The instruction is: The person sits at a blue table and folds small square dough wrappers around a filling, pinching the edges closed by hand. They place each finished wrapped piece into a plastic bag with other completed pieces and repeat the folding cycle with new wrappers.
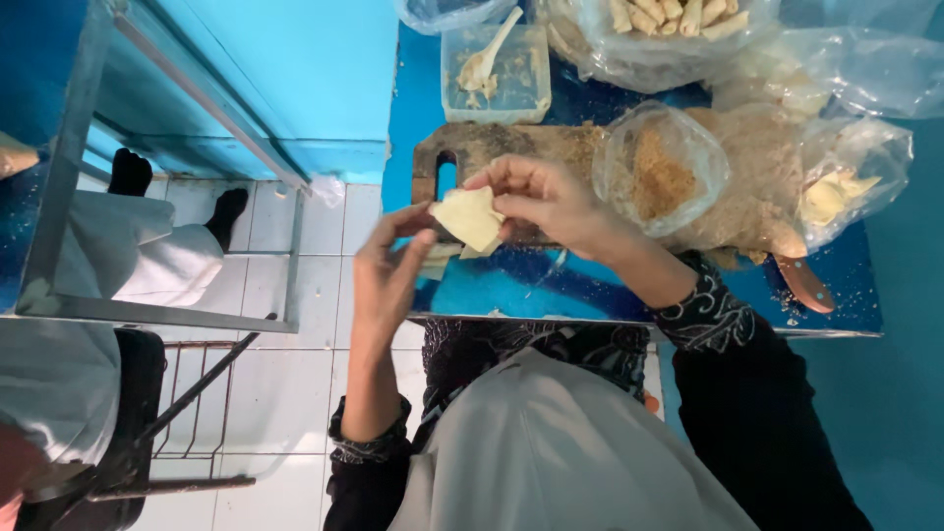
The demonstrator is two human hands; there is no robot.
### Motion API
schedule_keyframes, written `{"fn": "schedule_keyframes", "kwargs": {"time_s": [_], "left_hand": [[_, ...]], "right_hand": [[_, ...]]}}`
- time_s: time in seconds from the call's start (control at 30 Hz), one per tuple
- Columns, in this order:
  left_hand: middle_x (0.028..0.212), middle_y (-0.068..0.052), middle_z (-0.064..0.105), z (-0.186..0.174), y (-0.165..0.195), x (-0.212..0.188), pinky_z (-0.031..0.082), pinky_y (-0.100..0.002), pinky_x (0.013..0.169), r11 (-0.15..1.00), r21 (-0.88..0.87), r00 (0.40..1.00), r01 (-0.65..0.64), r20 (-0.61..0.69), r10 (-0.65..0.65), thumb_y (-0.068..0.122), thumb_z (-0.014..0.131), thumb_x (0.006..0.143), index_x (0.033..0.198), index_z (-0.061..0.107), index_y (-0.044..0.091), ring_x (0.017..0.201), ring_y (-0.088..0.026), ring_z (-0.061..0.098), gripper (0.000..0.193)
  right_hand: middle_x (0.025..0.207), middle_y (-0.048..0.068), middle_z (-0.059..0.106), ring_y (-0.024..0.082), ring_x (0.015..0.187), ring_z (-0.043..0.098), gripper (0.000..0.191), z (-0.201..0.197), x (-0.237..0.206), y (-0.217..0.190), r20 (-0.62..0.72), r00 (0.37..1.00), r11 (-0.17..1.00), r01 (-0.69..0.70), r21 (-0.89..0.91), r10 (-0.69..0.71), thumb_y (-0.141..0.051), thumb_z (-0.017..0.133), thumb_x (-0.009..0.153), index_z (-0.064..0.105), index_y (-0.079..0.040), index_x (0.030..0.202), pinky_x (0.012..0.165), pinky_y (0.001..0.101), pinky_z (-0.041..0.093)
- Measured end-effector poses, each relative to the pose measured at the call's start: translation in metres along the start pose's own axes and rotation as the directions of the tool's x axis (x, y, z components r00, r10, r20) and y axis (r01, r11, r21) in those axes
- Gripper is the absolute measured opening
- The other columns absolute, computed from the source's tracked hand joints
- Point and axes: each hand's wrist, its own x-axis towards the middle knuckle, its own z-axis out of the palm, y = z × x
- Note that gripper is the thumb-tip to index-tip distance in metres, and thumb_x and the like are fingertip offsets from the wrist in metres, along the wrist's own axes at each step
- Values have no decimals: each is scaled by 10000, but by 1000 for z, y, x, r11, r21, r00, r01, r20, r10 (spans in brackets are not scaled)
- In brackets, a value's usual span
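Wrapper: pale yellow, thin, folded, edges uneven. Held above the table edge, before the board. Right hand pinches its top; left hand grips its lower corner. Both hands closed on it.

One head-worn camera looks steeply down from close above, facing the blue counter edge, lap and tiled floor.
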Motion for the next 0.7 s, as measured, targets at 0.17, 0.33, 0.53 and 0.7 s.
{"fn": "schedule_keyframes", "kwargs": {"time_s": [0.17, 0.33, 0.53, 0.7], "left_hand": [[979, -36, 729, 28, -5, 10, 565, -258, 797, 911, -379, 985, 164, 119, -128, 7, 749, 918, 1161, 673, -8, 867, -110, 687, 254], [881, -20, 696, 39, 2, 12, 514, -230, 706, 993, -105, 998, 58, -13, -60, 30, 773, 943, 1122, 707, -3, 790, -69, 636, 194], [929, -31, 738, 46, 10, 7, 585, -233, 760, 988, 151, 978, -26, -202, 57, 92, 758, 964, 1061, 710, -11, 834, -74, 692, 150], [945, -78, 760, 54, -6, 5, 573, -252, 777, 947, -305, 983, 102, -114, -143, 99, 715, 991, 1086, 737, -34, 846, -116, 709, 165]], "right_hand": [[1136, 46, 713, 87, 914, 690, 275, -4, -5, -1, -29, 999, 994, -37, 101, 40, -68, 533, 1013, 643, -35, 1263, 745, 243, 592], [1125, 2, 699, 102, 947, 706, 177, -12, -4, 8, -60, 997, 998, -43, 45, 46, -151, 563, 1050, 653, -11, 1111, 730, 279, 623], [1015, 35, 740, 157, 914, 742, 133, 5, -15, 1, -197, 796, 631, 275, -725, -573, -108, 763, 955, 728, -20, 1049, 743, 325, 574], [1061, 92, 725, 290, 977, 719, 160, 31, -26, -12, 149, 725, 181, 357, -916, -673, -87, 786, 899, 729, -41, 1041, 802, 383, 566]]}}
